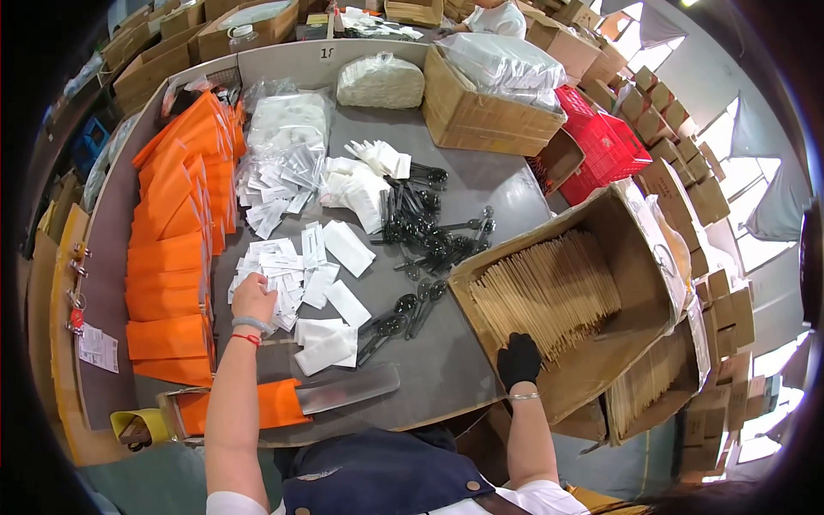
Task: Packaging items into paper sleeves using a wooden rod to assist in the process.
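My left hand (pixel 254 300) bends down over a loose pile of small white packets (pixel 283 264), its fingers closed at the edge of the pile on one of them. Over the near side of a cardboard box (pixel 476 300) is my right hand (pixel 519 360) in a black glove. Its fingers look curled, and whatever they hold is hidden. Packed rows of thin wooden sticks (pixel 549 292) fill that box beside the glove. Between the hands lie folded white napkins (pixel 326 348) and a heap of black plastic spoons (pixel 421 227).
Orange pouches (pixel 167 296) are stacked along the table's left wall. Near the front edge, a clear plastic strip (pixel 352 399) lies over another orange pouch (pixel 279 403). At the back stand a bag of white items (pixel 380 81) and a carton (pixel 489 120); red crates (pixel 614 146) are beyond.
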`<control>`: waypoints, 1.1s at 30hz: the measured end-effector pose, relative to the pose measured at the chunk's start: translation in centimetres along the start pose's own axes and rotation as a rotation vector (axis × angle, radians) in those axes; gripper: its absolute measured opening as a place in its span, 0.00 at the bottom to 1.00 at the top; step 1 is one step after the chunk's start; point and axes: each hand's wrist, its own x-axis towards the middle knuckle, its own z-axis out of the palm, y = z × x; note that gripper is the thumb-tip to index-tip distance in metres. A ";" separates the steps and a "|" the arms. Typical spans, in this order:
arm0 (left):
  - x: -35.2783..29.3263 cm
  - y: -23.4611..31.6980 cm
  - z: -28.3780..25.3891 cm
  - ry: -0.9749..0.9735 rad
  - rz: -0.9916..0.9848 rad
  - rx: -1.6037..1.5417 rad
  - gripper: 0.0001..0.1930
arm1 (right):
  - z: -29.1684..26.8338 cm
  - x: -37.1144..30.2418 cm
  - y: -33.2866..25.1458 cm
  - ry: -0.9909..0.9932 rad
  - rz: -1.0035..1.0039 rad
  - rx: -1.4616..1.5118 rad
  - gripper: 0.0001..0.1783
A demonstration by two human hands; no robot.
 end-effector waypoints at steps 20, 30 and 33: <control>-2.2 -1.4 -4.0 0.082 0.038 -0.087 0.10 | 2.5 -2.5 1.5 0.592 0.037 1.146 0.08; -10.7 -2.2 -4.6 0.227 0.184 -0.221 0.04 | 3.0 -0.8 -4.9 0.334 -0.224 0.709 0.06; -12.4 1.5 -2.5 0.039 0.393 -0.203 0.06 | 1.1 -0.1 -10.0 0.156 -0.518 0.735 0.10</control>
